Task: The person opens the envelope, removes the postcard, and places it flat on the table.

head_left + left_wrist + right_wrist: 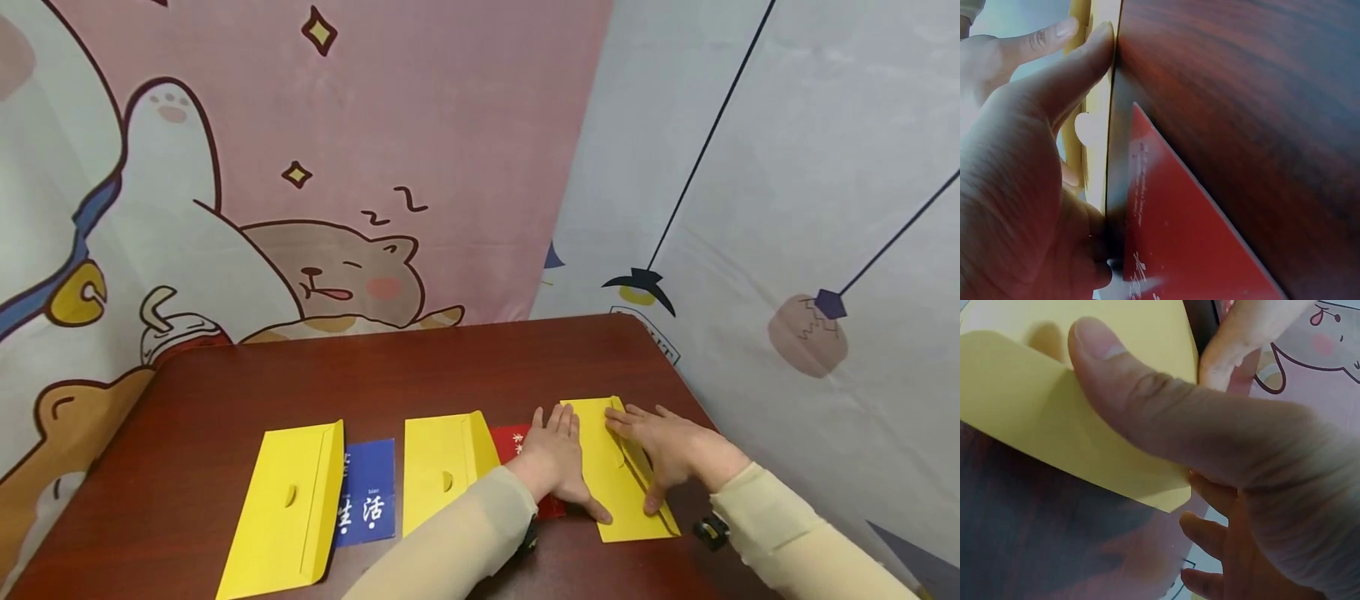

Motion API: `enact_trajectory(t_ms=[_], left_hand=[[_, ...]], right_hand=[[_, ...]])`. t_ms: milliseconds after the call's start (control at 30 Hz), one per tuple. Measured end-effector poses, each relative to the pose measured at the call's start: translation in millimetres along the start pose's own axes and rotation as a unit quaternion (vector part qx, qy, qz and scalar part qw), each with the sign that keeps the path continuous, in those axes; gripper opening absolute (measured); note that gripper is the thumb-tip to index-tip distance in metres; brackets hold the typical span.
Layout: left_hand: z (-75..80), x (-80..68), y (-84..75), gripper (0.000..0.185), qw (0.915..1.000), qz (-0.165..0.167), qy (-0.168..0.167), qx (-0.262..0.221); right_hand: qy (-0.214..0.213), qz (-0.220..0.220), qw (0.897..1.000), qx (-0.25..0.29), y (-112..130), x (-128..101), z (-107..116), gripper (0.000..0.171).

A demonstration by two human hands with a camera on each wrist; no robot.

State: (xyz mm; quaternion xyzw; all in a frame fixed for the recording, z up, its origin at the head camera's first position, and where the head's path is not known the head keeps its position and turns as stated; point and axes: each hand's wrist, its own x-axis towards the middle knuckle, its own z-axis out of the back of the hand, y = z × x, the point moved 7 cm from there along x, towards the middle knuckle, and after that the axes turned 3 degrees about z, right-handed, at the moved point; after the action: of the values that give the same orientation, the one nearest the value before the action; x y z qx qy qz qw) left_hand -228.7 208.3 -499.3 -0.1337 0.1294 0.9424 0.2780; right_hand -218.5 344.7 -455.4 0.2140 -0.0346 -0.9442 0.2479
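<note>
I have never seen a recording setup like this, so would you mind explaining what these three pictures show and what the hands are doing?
There is no machine here: a person wears one camera on the head and one on each wrist. The head view looks down on a dark red table. On it lie three yellow envelopes: the left envelope, the middle envelope and the right envelope. A blue card and a red card lie between them. The left hand presses flat on the right envelope's left edge, over the red card. The right hand rests on its flap side. The wrist views show the same envelope close up, thumb on the flap.
</note>
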Motion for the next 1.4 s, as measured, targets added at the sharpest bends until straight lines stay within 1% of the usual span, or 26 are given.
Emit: enact_trajectory(t_ms=[200,433,533,800,967,1133,1267,1400], left_hand=[[-0.2,0.1,-1.2,0.146,0.9998,0.009,0.007,0.019],[0.8,0.3,-2.2,0.145,0.9998,0.005,0.004,0.018],[1.4,-0.1,-1.8,0.144,0.9998,0.007,0.010,0.016],[1.5,0.1,-4.2,0.146,0.9995,0.017,0.023,0.014],[1.6,0.6,-5.9,0.146,0.9993,0.019,0.027,0.017],[2.4,1.4,-7.1,0.145,0.9993,0.019,0.029,0.011],[3.9,1.1,-7.0,0.144,0.9994,0.018,0.028,0.010],[6.4,1.7,-7.0,0.142,0.9996,0.010,0.026,0.002]], right_hand=[[-0.005,0.001,1.000,0.001,-3,-7,7,0.132],[-0.012,-0.018,1.000,-0.004,-14,-14,8,0.132],[-0.014,-0.025,1.000,-0.006,-18,-17,7,0.133],[-0.014,-0.034,0.999,0.028,-28,-23,0,0.134],[-0.017,-0.032,0.999,0.036,-33,-24,-6,0.135],[-0.022,-0.020,0.999,0.039,-37,-24,-10,0.136],[-0.021,-0.020,0.998,0.054,-40,-23,-16,0.138],[-0.017,-0.025,0.998,0.061,-43,-22,-20,0.139]])
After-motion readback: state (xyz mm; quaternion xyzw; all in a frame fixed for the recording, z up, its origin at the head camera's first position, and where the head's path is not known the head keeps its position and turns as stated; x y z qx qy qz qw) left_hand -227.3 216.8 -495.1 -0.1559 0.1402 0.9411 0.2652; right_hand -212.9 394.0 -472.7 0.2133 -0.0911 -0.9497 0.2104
